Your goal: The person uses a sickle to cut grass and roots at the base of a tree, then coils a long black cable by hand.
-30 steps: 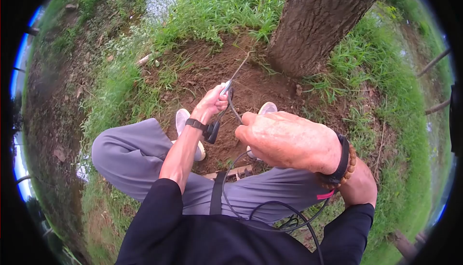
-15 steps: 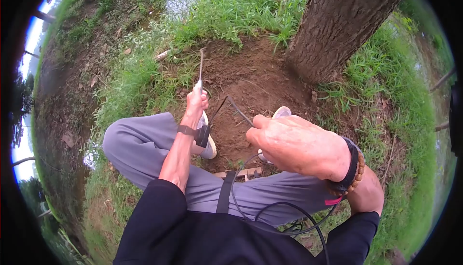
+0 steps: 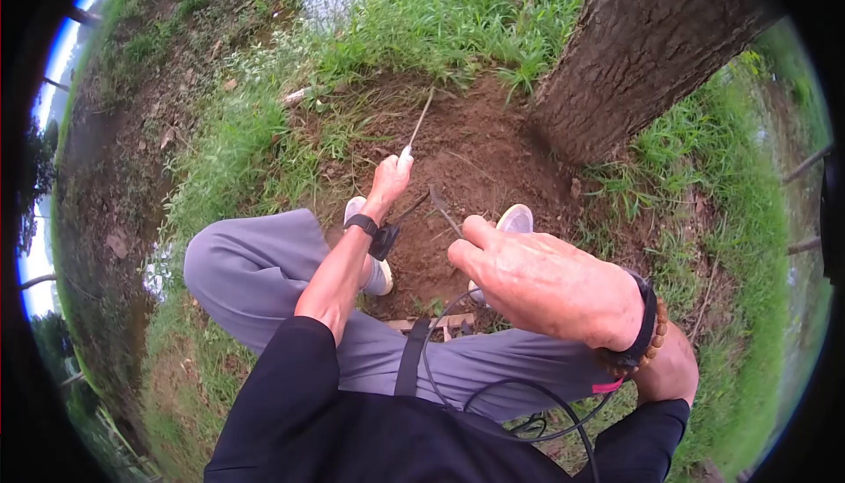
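Observation:
My left hand [image 3: 390,179] is closed round the pale handle of a thin, long-shafted hand tool [image 3: 422,122]. The tool's far end meets bare brown soil [image 3: 480,153] near the grass edge; the exact shape of that end is hard to make out. Large and close to the camera, my right hand [image 3: 546,276] has its fingers curled together. From them sticks out a thin dark-grey rod-like thing [image 3: 447,211], pointing up and left over the soil. A black cable [image 3: 412,208] runs between its tip area and the black device [image 3: 385,240] on my left wrist.
A thick tree trunk [image 3: 616,69] rises at the upper right. Grass [image 3: 449,21] borders the soil, with a short pale stick [image 3: 296,97] at left. My shoes [image 3: 516,218] stand on the soil. A looped black cable [image 3: 510,384] hangs over my lap.
My left hand and its tool have swung to the right and slightly toward my right hand. The tool's end moved from the left grass edge onto the soil's upper middle. My right hand barely moved.

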